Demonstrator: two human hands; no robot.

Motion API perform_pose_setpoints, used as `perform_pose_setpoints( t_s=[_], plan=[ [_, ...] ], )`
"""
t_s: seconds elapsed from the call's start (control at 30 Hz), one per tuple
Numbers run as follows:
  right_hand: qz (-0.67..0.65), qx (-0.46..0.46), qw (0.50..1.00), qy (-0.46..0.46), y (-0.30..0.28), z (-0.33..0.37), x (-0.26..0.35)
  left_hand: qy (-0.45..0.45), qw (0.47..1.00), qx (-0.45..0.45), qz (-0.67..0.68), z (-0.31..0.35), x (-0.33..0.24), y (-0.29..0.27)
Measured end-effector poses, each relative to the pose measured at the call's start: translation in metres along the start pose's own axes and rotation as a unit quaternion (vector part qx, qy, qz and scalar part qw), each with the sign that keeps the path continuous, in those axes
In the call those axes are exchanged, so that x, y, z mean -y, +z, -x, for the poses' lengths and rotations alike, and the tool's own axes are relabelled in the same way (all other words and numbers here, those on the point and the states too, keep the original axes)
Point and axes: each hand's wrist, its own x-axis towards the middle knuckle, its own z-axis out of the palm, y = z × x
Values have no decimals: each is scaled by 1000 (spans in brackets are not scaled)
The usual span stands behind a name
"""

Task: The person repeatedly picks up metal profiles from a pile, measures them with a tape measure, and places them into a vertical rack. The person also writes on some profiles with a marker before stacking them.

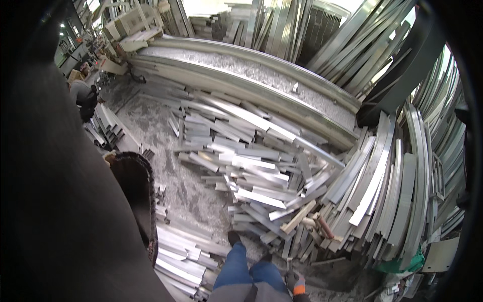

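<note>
My right hand (pixel 297 283), in a dark glove with an orange cuff, hangs low beside my right thigh. Its fingers are closed around a slim tool (pixel 289 262) with a pale tip; the exact kind is too small to make out. A large dark sleeve-like shape (pixel 75 201) fills the left side very close to the camera, with a fuzzy-edged opening. My left hand does not show. In front of my feet lies a heap of silvery metal profile offcuts (pixel 256 166). Another stack of metal profiles (pixel 181 256) lies by my left leg.
Long metal bars (pixel 392 171) lean and lie at the right. Beyond the heap runs a long metal trough (pixel 241 65) of shiny scrap. A person (pixel 83 95) bends at the far left near more profiles (pixel 106 126). A green sack (pixel 402 264) sits at lower right.
</note>
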Motion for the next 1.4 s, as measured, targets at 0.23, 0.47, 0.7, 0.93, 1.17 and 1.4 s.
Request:
perform_pose_setpoints(
  t_s=[0.23,0.47,0.7,0.93,1.17,1.4],
  plan=[
    [-22,-6,999,43,-12,-17,72,57,998,0,-7,57,-20,-29],
    [-104,36,992,55,11,-62,45,115,992,-41,-10,84,-80,-36],
    [137,70,987,-52,-6,-41,46,185,977,-96,-35,99,-146,-30],
    [36,17,994,103,20,-55,81,118,868,22,482,115,-140,147],
    [-68,-53,981,175,124,-69,181,-90,591,604,527,278,-119,431],
    [95,6,987,131,277,-124,296,-88,671,599,429,237,-46,461]
  ],
)
